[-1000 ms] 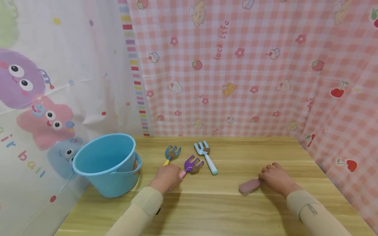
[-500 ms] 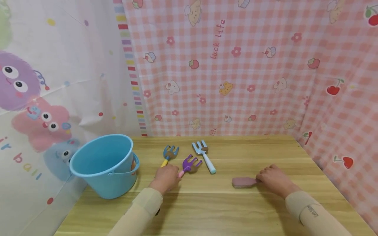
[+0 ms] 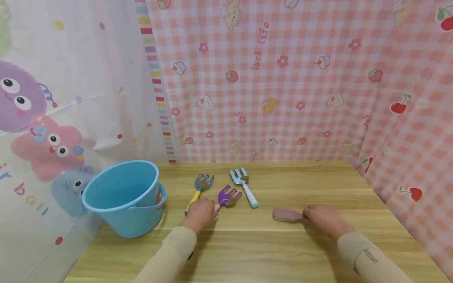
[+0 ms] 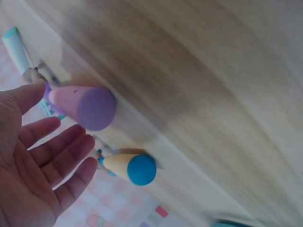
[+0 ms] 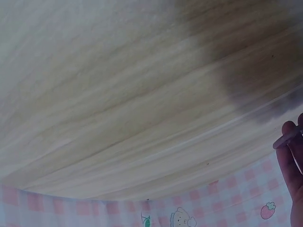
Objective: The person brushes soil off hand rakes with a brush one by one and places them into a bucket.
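Observation:
My left hand (image 3: 199, 215) is at the pink handle of a purple toy hand fork (image 3: 226, 197). In the left wrist view, the thumb and loosely spread fingers lie around that handle (image 4: 75, 101) without closing on it. Just left lies a blue toy hand fork (image 3: 203, 182) with a yellow handle. A light-blue toy hand fork (image 3: 245, 188) with a white handle is to the right. My right hand (image 3: 323, 220) grips the thin end of a dusty-pink, paddle-shaped brush (image 3: 284, 214), its pale fringe along the near edge. The right wrist view shows only the handle's end (image 5: 286, 139) between the fingers.
A light-blue bucket (image 3: 124, 224) with its handle hanging down stands on the left of the wooden table (image 3: 240, 255). A pink checked cloth (image 3: 283, 78) hangs behind and on the right. A white cartoon-print cloth (image 3: 102, 98) hangs on the left.
My right hand has moved a little left and turned the brush from a slant to nearly level, its broad end pointing left. The left hand has barely moved.

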The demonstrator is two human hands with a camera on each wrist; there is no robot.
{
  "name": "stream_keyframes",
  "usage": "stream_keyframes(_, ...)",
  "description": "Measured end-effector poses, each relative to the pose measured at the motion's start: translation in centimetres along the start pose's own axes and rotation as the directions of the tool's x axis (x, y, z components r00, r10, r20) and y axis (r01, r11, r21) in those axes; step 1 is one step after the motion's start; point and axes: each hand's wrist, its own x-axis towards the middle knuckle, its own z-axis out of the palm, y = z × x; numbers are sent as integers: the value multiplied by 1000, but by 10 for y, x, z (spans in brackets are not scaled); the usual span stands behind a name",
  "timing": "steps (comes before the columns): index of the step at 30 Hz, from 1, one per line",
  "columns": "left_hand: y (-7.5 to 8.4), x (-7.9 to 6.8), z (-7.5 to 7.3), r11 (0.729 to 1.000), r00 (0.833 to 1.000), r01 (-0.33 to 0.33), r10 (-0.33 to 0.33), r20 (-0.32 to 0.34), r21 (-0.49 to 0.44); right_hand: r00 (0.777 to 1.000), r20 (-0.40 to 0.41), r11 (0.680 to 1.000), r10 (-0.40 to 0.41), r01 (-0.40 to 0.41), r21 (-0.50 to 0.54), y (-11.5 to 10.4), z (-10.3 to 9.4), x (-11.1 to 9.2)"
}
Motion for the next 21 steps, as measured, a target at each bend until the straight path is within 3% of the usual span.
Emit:
stream_keyframes(12,9,12,10,1000,1000,26,-26,15,13,992,33,992,122,-123,35,-7,-5,-6)
stream_keyframes(21,12,16,15,997,999,22,-24,27,75,980,-22,979,198,-196,59,-13,-2,-7)
